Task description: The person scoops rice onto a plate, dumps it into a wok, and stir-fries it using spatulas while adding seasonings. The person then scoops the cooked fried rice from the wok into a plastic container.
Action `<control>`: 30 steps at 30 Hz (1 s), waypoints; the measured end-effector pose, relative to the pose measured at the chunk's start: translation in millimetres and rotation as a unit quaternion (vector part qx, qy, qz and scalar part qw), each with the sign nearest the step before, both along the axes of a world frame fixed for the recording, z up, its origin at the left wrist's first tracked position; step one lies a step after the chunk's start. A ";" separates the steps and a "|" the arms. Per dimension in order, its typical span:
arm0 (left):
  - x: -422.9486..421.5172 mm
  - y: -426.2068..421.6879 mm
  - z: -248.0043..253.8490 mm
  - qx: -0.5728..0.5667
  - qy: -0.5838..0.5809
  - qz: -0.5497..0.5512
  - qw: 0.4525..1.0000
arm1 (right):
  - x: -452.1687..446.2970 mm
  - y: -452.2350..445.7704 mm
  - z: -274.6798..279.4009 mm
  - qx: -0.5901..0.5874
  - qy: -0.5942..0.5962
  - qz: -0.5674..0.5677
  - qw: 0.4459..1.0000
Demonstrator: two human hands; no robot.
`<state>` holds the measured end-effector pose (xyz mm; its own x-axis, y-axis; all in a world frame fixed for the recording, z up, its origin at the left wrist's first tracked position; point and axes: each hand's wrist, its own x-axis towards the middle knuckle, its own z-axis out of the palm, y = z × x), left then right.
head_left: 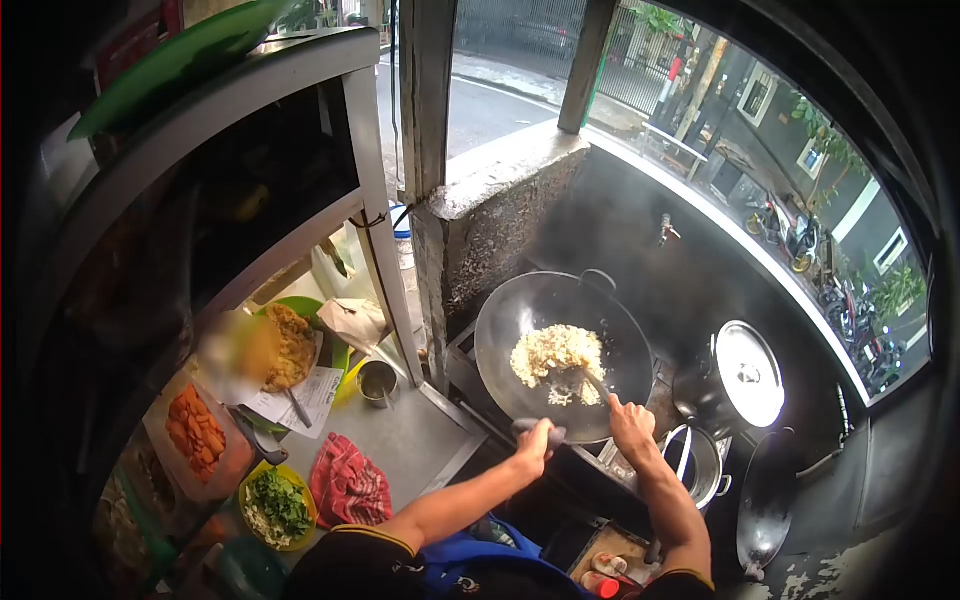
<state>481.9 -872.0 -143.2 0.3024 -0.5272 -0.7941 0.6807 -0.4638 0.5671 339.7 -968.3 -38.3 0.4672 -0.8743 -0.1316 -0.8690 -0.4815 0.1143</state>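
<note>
Metal spatula in palm-down right hand

2 hands, 2 wok-style pans, 2 pots, 1 lid
Rest of my tally: one spatula, one red cloth, one metal cup, one wall tap, one tub of orange slices, one yellow bowl of chopped greens, and one red cap down at the bottom. Motorbikes outside, I'd say at least two, they're too bunched up to call exactly. Orange slices are well over ten, and the grains are way too many and tiny to count, sorry lol.
</note>
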 end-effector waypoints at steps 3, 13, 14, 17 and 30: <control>49.8 -27.0 -54.8 -0.062 -0.039 -0.060 0.995 | 17.2 44.2 -11.0 0.008 0.129 0.020 0.991; 33.5 -18.0 -68.1 -0.148 -0.189 0.037 0.970 | -3.4 24.6 -22.5 -0.143 0.027 0.117 0.982; 29.5 -11.9 -86.0 -0.123 -0.155 0.004 0.980 | -17.8 9.7 -28.8 -0.098 0.014 0.079 0.992; 4.9 68.9 12.5 -0.045 -0.003 0.004 0.999 | -17.0 32.8 57.9 -0.018 0.034 0.031 0.999; 22.9 82.1 38.8 -0.072 0.170 -0.029 0.982 | -32.3 36.1 152.8 0.124 -0.055 0.049 0.990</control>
